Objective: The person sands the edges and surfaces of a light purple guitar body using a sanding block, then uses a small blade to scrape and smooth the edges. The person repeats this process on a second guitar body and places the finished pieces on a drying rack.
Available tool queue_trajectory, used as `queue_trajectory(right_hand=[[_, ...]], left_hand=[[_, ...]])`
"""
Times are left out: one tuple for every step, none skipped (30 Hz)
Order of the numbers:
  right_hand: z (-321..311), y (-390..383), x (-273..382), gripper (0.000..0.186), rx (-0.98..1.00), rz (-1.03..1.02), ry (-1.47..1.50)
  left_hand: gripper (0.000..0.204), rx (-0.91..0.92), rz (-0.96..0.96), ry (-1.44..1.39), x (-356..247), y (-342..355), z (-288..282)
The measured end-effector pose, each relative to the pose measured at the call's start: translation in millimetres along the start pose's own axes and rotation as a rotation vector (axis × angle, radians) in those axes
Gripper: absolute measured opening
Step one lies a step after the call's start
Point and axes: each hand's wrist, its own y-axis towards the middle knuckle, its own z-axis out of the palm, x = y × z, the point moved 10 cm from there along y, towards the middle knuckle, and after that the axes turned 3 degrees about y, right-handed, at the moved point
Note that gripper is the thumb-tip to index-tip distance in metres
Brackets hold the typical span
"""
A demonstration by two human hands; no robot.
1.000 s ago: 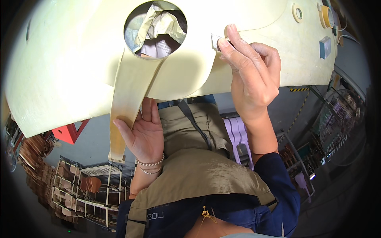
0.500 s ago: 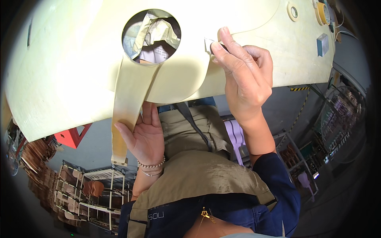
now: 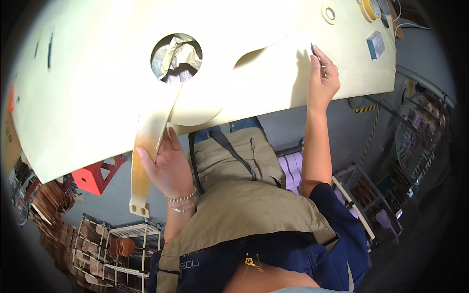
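Note:
An unfinished cream guitar (image 3: 198, 105) lies on a pale table, its body washed out by bright light. Crumpled paper (image 3: 180, 54) fills its round soundhole. The neck (image 3: 142, 173) points toward me past the table's near edge, turning tan near the slotted headstock (image 3: 139, 209). My left hand (image 3: 170, 166) holds the neck, thumb on its upper face and fingers along the right side. To the right of the body, my right hand (image 3: 323, 80) pinches a small dark-looking blade (image 3: 312, 48) over the table, apart from the guitar. Its shape is hard to make out now.
Tape rolls (image 3: 330, 14) and a small blue-and-white block (image 3: 375, 46) sit at the table's far right. Below the table are a red stand (image 3: 90, 178), racks of guitar-shaped pieces (image 3: 115, 254) and purple pieces (image 3: 290, 171). A caged fan (image 3: 422, 136) stands at right.
My right hand has moved right with the blade, away from the guitar's waist, and its arm is straighter. My left hand keeps its hold on the neck. The whole view has shifted slightly.

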Motion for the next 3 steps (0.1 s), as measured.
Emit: queue_trajectory(right_hand=[[-5,3,7,0.02,-0.017,-0.095,-0.088],[-9,5,16,0.019,-0.034,-0.192,-0.175],[-13,2,22,0.019,-0.048,-0.271,-0.256]], left_hand=[[0.051,0.016,0.052,0.045,-10,2,2],[0.051,0.028,0.105,0.09,-21,6,1],[0.052,0.034,0.158,0.153,-36,7,3]])
